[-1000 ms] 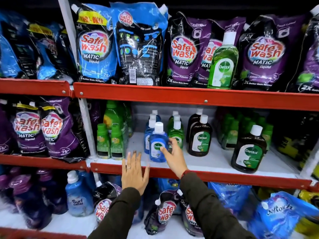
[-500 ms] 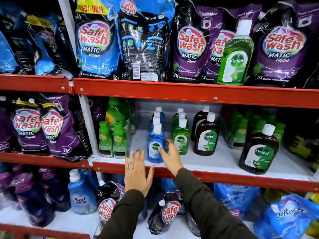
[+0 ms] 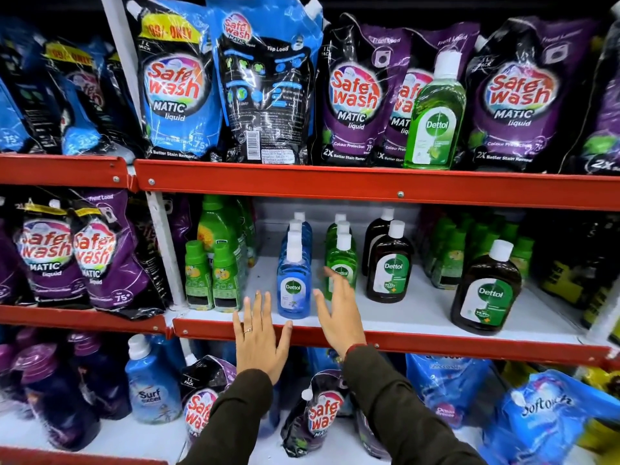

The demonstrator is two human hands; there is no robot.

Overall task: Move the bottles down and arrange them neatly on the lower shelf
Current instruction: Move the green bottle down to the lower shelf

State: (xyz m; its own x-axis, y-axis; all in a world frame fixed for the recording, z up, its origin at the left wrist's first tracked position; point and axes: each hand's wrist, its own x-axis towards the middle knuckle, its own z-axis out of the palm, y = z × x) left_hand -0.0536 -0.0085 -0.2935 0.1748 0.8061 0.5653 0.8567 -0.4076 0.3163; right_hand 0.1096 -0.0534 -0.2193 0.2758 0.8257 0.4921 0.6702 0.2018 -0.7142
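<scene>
Hands flank the front blue Dettol bottle (image 3: 294,290) on the middle shelf (image 3: 436,345): left hand (image 3: 260,337) and right hand (image 3: 337,313) with fingers spread wide, holding nothing. Green Dettol bottle (image 3: 436,112) stands above-right of fingers, on the top shelf. Advice: square each row, labels forward.

Both hands are held open before the middle shelf (image 3: 419,317): the left hand (image 3: 260,340) flat beside a blue Dettol bottle (image 3: 294,290), the right hand (image 3: 339,313) spread, blurred, between it and a green Dettol bottle (image 3: 342,260).
</scene>
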